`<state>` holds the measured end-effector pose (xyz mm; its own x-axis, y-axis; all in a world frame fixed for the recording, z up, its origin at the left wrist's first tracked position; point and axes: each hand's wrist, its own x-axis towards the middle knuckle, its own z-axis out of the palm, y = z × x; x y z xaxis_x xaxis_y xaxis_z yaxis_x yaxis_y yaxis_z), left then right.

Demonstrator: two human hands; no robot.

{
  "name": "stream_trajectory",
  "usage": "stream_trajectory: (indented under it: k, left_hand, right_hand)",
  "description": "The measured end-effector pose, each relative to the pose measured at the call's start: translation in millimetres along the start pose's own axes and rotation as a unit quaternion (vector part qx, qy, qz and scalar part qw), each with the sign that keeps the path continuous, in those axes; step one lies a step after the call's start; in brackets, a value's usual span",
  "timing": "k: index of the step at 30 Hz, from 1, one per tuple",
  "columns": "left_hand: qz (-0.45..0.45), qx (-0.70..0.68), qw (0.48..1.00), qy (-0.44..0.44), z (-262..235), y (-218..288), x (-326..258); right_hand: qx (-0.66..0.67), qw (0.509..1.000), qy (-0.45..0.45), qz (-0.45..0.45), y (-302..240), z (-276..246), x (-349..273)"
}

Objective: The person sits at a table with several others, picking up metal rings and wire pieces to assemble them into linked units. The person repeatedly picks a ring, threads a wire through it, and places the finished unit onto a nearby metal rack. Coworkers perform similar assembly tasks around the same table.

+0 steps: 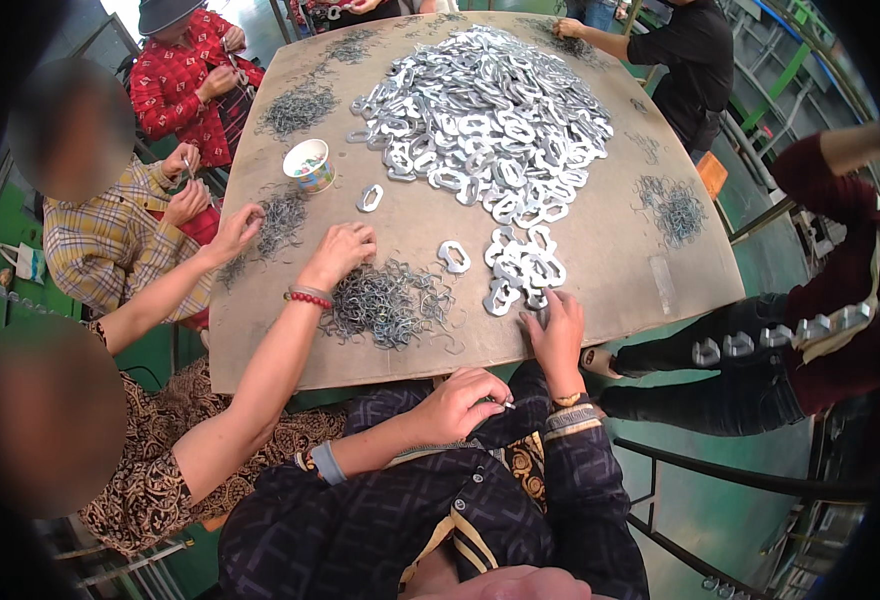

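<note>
My left hand (pixel 462 405) is closed in front of my body, just off the table's near edge. Its thumb and forefinger pinch a small, pale, slim piece (pixel 509 405), mostly hidden by the fingers. At the table edge, my right hand (pixel 560 335) reaches forward with thumb and fingers apart. Its fingertips touch or nearly touch the closest of a small group of silver oval metal rings (pixel 525 262). One loose ring (pixel 454 257) lies left of that group. Farther left is a heap of thin, bent dark wire clips (pixel 388 305).
A large pile of silver rings (pixel 500 110) covers the far middle of the brown table (pixel 410 215). A co-worker's hand (pixel 340 255) reaches over the clips from the left. A paper cup (pixel 310 166) stands beyond it. More clips (pixel 672 208) lie at right; other people surround the table.
</note>
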<state>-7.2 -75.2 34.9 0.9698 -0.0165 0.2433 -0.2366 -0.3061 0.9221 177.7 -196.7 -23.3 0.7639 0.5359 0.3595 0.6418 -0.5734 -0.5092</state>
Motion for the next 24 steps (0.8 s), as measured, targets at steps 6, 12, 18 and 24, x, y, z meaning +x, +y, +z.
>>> stream_trajectory:
  k: [6, 12, 18, 24]
  left_hand:
    - [-0.001, -0.002, 1.000, 0.005, 1.1, -6.8, -5.9]
    - [-0.020, 0.010, 1.000, 0.005, 2.7, -15.7, -8.1]
    - [-0.013, 0.030, 0.999, 0.036, 8.6, -18.7, -4.0]
    - [-0.009, 0.079, 0.997, 0.024, 9.2, -15.6, -3.7]
  right_hand:
    - [-0.070, 0.997, 0.021, 0.014, 16.1, 20.4, 9.2]
    - [0.387, 0.899, -0.008, 0.205, 23.8, 5.3, -21.3]
    - [0.496, 0.816, -0.099, 0.279, -44.4, -61.8, -56.1]
    - [0.349, 0.908, -0.075, 0.221, -59.4, -68.2, -82.7]
